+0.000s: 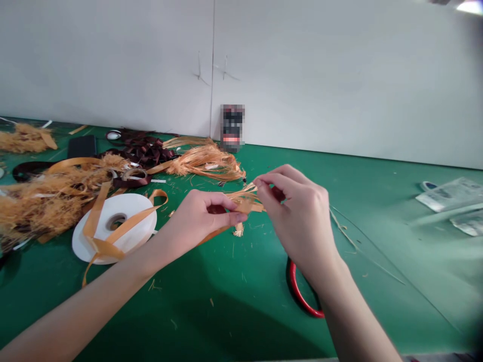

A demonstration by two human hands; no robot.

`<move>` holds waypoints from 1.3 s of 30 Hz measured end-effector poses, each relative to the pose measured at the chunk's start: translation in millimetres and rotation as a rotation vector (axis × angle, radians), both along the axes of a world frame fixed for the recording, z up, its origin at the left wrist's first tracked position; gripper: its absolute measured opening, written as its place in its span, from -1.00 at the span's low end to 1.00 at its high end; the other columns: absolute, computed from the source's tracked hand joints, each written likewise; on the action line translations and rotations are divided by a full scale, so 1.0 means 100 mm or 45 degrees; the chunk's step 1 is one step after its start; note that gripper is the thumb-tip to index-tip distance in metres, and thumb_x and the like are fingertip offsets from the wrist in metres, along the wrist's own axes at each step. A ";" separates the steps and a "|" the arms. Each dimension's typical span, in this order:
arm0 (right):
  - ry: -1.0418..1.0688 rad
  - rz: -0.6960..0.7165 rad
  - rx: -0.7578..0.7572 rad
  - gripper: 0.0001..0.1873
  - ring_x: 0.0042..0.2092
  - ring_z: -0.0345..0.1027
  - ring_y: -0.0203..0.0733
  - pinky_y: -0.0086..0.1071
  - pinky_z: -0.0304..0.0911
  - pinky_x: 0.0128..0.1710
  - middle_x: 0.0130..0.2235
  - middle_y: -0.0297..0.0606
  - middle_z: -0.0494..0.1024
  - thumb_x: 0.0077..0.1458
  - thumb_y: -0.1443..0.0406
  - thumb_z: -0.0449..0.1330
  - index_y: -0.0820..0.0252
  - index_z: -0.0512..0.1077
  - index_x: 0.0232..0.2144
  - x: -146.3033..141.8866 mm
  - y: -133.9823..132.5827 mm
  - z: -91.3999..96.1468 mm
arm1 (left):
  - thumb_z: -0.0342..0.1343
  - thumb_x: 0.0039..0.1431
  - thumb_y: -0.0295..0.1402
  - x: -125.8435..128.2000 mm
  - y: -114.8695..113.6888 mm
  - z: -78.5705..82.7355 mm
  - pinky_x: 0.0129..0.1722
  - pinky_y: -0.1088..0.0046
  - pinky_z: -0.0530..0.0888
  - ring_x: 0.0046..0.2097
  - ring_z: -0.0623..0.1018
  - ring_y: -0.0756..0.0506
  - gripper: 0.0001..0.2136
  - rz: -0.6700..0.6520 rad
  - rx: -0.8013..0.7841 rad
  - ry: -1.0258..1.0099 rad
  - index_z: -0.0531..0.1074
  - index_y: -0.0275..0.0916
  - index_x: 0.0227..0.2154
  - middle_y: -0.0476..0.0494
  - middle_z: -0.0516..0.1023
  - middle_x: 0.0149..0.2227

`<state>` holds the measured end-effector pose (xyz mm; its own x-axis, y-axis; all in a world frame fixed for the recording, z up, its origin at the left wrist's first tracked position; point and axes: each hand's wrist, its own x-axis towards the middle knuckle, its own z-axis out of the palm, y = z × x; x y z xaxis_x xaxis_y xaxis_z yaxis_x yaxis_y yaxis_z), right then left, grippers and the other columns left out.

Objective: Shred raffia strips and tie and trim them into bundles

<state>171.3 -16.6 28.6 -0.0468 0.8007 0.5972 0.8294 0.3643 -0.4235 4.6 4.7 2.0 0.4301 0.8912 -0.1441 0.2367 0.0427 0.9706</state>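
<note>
Head view: two hands [199,216], the left pinching ribbon [245,205]; one white spool [123,206]

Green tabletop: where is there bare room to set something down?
Two patches: between the left forearm and red handle, lightly littered; and between the right hand and plastic packets, crossed by a thin strand. Crowded: the left side, with a fibre heap and white spool, and the centre, where the left hand pinches a tan strip.
</note>
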 end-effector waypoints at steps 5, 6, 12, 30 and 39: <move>-0.016 -0.111 0.115 -0.80 -0.51 0.15 -0.37 -0.39 0.15 -0.46 -0.37 -0.25 0.51 0.13 0.43 0.10 0.20 0.48 -0.46 0.12 0.05 0.09 | 0.30 -0.03 -0.14 -0.03 -0.03 0.02 -0.37 0.50 0.34 -0.38 0.47 -0.01 -0.79 0.004 0.006 0.028 0.56 -0.18 -0.51 0.01 0.55 -0.47; 0.027 -0.101 0.093 -0.81 -0.52 0.15 -0.37 -0.38 0.16 -0.46 -0.36 -0.24 0.51 0.13 0.42 0.10 0.19 0.48 -0.44 0.13 0.05 0.09 | 0.29 -0.03 -0.14 -0.03 -0.03 0.02 -0.36 0.49 0.35 -0.38 0.47 -0.01 -0.79 0.016 0.000 0.028 0.56 -0.18 -0.50 0.01 0.55 -0.47; 0.256 0.217 -0.325 -0.83 -0.44 0.27 -0.37 -0.44 0.19 -0.49 -0.28 -0.27 0.48 0.20 0.26 0.11 0.18 0.47 -0.36 0.07 -0.04 0.08 | 0.33 -0.06 -0.20 -0.02 0.00 0.01 -0.20 0.42 0.44 -0.31 0.54 -0.05 -0.83 0.052 -0.059 -0.061 0.57 -0.18 -0.47 -0.01 0.61 -0.42; -0.173 0.329 -0.172 -0.76 -0.36 0.33 -0.28 -0.38 0.22 -0.37 -0.36 -0.26 0.47 0.14 0.53 0.02 0.23 0.37 -0.47 0.14 0.00 -0.02 | 0.29 -0.02 -0.15 -0.03 -0.05 0.05 -0.36 0.46 0.38 -0.38 0.50 -0.03 -0.81 -0.017 0.138 0.137 0.61 -0.17 -0.49 -0.02 0.60 -0.40; -0.081 0.162 -0.032 -0.74 -0.35 0.39 -0.29 -0.39 0.29 -0.35 -0.36 -0.25 0.49 0.15 0.53 -0.02 0.20 0.38 -0.45 0.28 0.05 0.00 | 0.29 -0.08 -0.10 -0.04 -0.04 0.06 -0.41 0.45 0.38 -0.33 0.51 -0.10 -0.76 -0.020 0.008 0.192 0.59 -0.18 -0.49 -0.08 0.59 -0.37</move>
<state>199.1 -11.3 29.1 -0.1859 0.8005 0.5697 0.8029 0.4580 -0.3815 0.4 0.4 7.7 0.4182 0.8856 -0.2023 0.3805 0.0315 0.9243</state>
